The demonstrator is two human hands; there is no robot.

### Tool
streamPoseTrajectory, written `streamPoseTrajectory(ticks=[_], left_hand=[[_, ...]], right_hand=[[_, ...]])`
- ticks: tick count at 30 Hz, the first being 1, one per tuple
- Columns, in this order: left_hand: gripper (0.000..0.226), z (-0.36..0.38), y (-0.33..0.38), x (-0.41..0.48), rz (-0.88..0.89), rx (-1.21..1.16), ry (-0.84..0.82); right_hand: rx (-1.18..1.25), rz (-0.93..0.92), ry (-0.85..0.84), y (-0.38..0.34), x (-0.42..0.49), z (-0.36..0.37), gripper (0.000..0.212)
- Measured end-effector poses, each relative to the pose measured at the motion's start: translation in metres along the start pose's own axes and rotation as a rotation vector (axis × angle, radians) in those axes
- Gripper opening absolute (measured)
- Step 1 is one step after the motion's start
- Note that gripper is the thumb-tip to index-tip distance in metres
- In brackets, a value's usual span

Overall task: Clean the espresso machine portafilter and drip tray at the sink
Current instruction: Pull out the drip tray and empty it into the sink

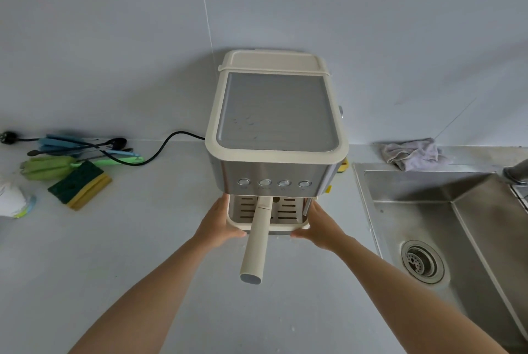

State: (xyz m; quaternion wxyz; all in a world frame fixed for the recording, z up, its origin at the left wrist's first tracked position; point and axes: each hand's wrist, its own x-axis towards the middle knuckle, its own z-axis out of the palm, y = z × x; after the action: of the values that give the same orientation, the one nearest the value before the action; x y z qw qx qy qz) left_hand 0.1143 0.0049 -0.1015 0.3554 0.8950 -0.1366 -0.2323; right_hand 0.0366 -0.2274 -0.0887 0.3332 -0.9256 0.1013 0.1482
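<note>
Table [143,268] of pale grey lies under everything, with the steel sink [363,196] set into it on my right and the cream-and-steel espresso machine [274,113] standing against the wall just left of the sink. At the machine's foot sits the slotted drip tray [285,213], and above it the portafilter [255,245] sits under the buttons, its cream handle pointing out toward me. My left hand [218,225] grips the tray's left side and my right hand [318,225] its right, thumbs on the front rim.
</note>
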Motion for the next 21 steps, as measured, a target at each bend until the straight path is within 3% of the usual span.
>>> streamPoseTrajectory(ticks=[12, 16, 21], left_hand=[[0.094, -0.005, 0.027, -0.034, 0.089, 0.010, 0.064], [0.089, 0.001, 0.034, -0.057, 0.086, 0.042, 0.091], [0.106, 0.017, 0.033, -0.088, 0.007, 0.034, 0.074]], right_hand=[[0.063, -0.058, 0.031, -0.003, -0.025, -0.007, 0.101], [0.075, -0.105, 0.027, -0.003, -0.045, -0.007, 0.097], [0.084, -0.138, 0.013, 0.003, -0.075, -0.003, 0.093]])
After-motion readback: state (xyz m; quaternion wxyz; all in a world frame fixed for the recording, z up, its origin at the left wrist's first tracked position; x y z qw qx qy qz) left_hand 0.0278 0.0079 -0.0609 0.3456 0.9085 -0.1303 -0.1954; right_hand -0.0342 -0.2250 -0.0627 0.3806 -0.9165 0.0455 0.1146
